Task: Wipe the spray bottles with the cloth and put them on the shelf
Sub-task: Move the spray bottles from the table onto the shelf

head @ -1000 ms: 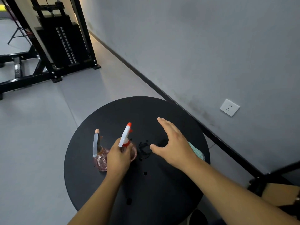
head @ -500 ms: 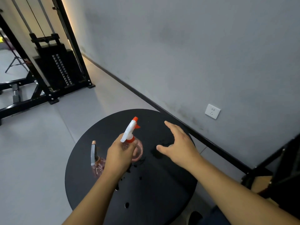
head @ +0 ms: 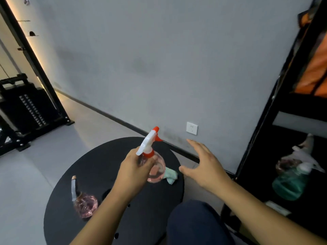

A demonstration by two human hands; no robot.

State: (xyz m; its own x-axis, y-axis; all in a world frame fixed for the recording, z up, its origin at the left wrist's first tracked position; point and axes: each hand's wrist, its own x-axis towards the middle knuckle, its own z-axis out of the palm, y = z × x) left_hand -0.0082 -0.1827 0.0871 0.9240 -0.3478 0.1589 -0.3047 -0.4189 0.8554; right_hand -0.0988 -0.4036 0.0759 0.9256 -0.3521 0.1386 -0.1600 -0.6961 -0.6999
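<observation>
My left hand grips the neck of a clear pink spray bottle with a white and red trigger head, lifted above the round black table. My right hand hovers open beside it, fingers spread, past the table's right edge. A light green cloth lies on the table just behind the held bottle. A second pink spray bottle with a grey head stands on the table's left side. On the black shelf at the right stand a teal spray bottle and a pink one.
A grey wall with a white socket runs behind the table. A black weight machine stands at the far left on the grey floor. An orange item sits on the shelf's upper level. My knee is by the table's near edge.
My left hand has lifted the red-headed bottle off the table and carried it right. The view has swung right, bringing the shelf in. My right hand has moved right, uncovering the cloth.
</observation>
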